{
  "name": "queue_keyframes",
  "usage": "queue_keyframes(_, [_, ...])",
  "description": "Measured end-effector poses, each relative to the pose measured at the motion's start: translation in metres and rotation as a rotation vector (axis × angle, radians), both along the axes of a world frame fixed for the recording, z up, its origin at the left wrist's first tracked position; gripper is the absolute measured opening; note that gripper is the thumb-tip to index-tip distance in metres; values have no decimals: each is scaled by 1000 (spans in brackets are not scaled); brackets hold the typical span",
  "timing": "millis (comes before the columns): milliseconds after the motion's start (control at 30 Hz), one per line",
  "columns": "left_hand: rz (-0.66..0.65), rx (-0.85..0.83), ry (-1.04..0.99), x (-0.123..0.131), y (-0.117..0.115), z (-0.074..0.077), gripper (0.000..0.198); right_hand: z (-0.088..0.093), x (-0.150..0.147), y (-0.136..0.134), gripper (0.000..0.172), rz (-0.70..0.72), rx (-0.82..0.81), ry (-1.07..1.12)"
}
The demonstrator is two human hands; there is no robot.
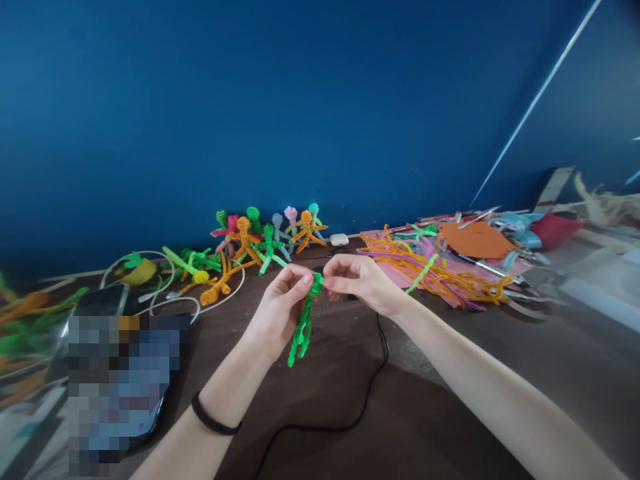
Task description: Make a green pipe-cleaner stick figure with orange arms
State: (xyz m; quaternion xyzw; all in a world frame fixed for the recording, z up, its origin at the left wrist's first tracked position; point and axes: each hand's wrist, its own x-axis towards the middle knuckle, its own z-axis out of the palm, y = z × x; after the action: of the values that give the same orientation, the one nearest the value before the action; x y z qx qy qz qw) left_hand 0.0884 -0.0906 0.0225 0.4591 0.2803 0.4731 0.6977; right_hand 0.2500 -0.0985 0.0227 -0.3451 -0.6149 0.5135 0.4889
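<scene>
Seen from above, two bare hands meet over a dark brown tabletop [425, 427], holding a green pipe-cleaner figure [303, 327] between them. The left hand [277, 313], a black band on its wrist, pinches the figure near its top with thumb and fingertips; the right hand [363, 280] pinches the figure's head from the other side, fingers pressed together. The figure hangs down from the fingers, its legs clear of the tabletop. Behind the hands, against a deep blue wall [250, 100], stands a row of finished pipe-cleaner figures [270, 233] in orange, green, pink and pale blue (a small white earbud case [339, 239] sits just beside them). To the right lies a heap of loose orange pipe cleaners [450, 277] on pink sheets, with an orange paper sheet [475, 240] beyond. At the left, white cables [165, 293] loop near a phone [120, 387] whose screen is blurred. A black cable [370, 380] curves under the right wrist. No writing can be read. The tabletop before the arms lies open.
</scene>
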Motion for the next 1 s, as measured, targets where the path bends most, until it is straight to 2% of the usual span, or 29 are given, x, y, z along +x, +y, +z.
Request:
queue_keyframes(233, [-3, 16, 26, -1, -1, 0, 18, -2, 1, 2, 11, 84, -9, 71])
queue_keyframes(1000, [65, 96, 39, 3, -1, -3, 17, 0, -3, -1, 20, -10, -9, -30])
